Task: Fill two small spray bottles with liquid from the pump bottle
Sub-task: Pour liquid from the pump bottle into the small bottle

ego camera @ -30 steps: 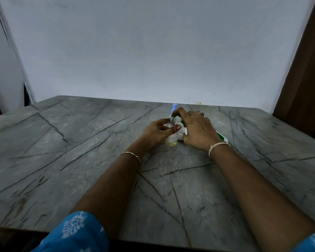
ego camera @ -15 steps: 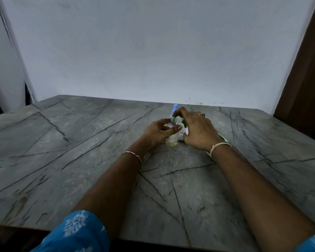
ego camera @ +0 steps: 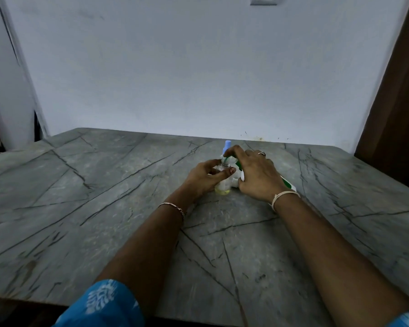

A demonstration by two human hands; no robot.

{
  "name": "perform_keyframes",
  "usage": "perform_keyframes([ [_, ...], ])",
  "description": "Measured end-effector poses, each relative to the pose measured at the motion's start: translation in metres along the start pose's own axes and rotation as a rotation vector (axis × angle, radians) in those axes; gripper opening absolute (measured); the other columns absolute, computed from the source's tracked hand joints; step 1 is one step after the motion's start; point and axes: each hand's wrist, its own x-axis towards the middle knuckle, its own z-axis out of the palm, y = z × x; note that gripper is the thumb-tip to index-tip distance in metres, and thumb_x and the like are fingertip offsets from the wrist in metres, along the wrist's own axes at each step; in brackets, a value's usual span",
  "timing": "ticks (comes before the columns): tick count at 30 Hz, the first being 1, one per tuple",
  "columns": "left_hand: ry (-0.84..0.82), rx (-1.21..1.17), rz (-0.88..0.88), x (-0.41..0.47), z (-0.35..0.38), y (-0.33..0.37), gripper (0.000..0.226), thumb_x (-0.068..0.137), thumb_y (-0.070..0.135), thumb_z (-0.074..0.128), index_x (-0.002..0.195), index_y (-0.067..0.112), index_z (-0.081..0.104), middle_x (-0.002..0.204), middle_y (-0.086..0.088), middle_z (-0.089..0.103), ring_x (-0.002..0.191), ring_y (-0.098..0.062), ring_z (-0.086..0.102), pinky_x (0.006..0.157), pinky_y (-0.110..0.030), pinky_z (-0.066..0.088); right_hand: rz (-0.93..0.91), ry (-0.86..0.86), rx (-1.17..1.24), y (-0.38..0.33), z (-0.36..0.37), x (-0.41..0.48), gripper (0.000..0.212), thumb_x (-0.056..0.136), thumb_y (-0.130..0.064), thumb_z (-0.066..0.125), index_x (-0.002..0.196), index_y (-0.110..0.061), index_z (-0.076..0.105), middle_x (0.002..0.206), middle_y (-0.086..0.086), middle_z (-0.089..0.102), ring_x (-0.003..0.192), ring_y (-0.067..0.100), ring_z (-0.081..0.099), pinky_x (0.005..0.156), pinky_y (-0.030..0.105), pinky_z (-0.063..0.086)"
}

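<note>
A small clear spray bottle (ego camera: 223, 185) with a little yellowish liquid at the bottom stands upright on the grey table (ego camera: 104, 185). My left hand (ego camera: 204, 177) grips it round its upper part. The white and green pump bottle (ego camera: 287, 184) is tilted over beside it, mostly hidden under my right hand (ego camera: 257, 175), which holds it with the forefinger on the green nozzle at the small bottle's open neck. Just behind, a second small bottle with a light blue cap (ego camera: 227, 146) stands upright.
The grey veined stone table reaches to a pale wall (ego camera: 198, 67) at the back. A dark wooden panel (ego camera: 397, 114) stands at the right. The table's front edge is close to my body.
The hands and bottles hold nearly the same pose. My head has tipped up slightly, so they sit a little lower in view.
</note>
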Motion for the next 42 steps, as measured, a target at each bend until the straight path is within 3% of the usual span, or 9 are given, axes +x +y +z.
perform_keyframes([
  [8, 0.014, 0.014, 0.041, -0.0023, 0.0005, 0.0006, 0.035, 0.085, 0.045, 0.065, 0.115, 0.027, 0.06, 0.102, -0.007, 0.068, 0.098, -0.023, 0.065, 0.09, -0.048, 0.052, -0.022, 0.031, -0.047, 0.0032, 0.0019, -0.0037, 0.08, 0.078, -0.022, 0.07, 0.139, -0.041, 0.023, 0.105, 0.005, 0.057, 0.108, 0.03, 0.051, 0.09, 0.044, 0.043],
  [20, 0.021, 0.034, 0.036, -0.0008, -0.0003, -0.0006, 0.049, 0.081, 0.047, 0.068, 0.124, 0.025, 0.058, 0.102, -0.006, 0.068, 0.098, -0.02, 0.065, 0.09, -0.046, 0.052, -0.003, 0.037, -0.027, -0.0014, 0.0042, 0.0007, 0.07, 0.076, -0.021, 0.067, 0.136, -0.031, 0.032, 0.105, 0.006, 0.057, 0.107, 0.031, 0.051, 0.088, 0.044, 0.043],
  [27, -0.002, 0.0, 0.028, -0.0015, -0.0014, -0.0008, 0.038, 0.08, 0.046, 0.07, 0.114, 0.033, 0.058, 0.099, -0.002, 0.069, 0.095, -0.021, 0.066, 0.084, -0.046, 0.055, -0.009, 0.032, -0.037, 0.0017, 0.0027, -0.0057, 0.078, 0.076, -0.02, 0.068, 0.138, -0.041, 0.025, 0.102, 0.005, 0.057, 0.106, 0.031, 0.053, 0.087, 0.043, 0.044],
  [34, -0.02, -0.02, 0.003, -0.0008, -0.0014, -0.0009, 0.055, 0.078, 0.048, 0.07, 0.126, 0.023, 0.057, 0.104, -0.005, 0.068, 0.094, -0.02, 0.066, 0.083, -0.045, 0.056, 0.017, 0.034, -0.01, 0.0001, 0.0036, 0.0007, 0.07, 0.078, -0.023, 0.066, 0.138, -0.029, 0.031, 0.106, 0.006, 0.058, 0.104, 0.03, 0.053, 0.085, 0.042, 0.045],
  [39, -0.029, -0.06, -0.008, 0.0001, -0.0021, -0.0024, 0.052, 0.078, 0.046, 0.071, 0.123, 0.022, 0.059, 0.103, -0.009, 0.07, 0.091, -0.022, 0.066, 0.08, -0.042, 0.056, 0.004, 0.046, -0.022, 0.0006, 0.0055, -0.002, 0.073, 0.077, -0.024, 0.068, 0.138, -0.035, 0.03, 0.106, 0.006, 0.059, 0.107, 0.031, 0.052, 0.088, 0.042, 0.044],
  [42, -0.036, -0.084, -0.009, -0.0002, -0.002, -0.0034, 0.034, 0.079, 0.044, 0.072, 0.109, 0.034, 0.062, 0.101, -0.006, 0.07, 0.094, -0.021, 0.067, 0.084, -0.045, 0.056, 0.0, 0.058, -0.028, 0.0023, 0.0058, -0.0054, 0.076, 0.076, -0.023, 0.069, 0.137, -0.041, 0.028, 0.104, 0.005, 0.059, 0.108, 0.031, 0.052, 0.089, 0.043, 0.044],
])
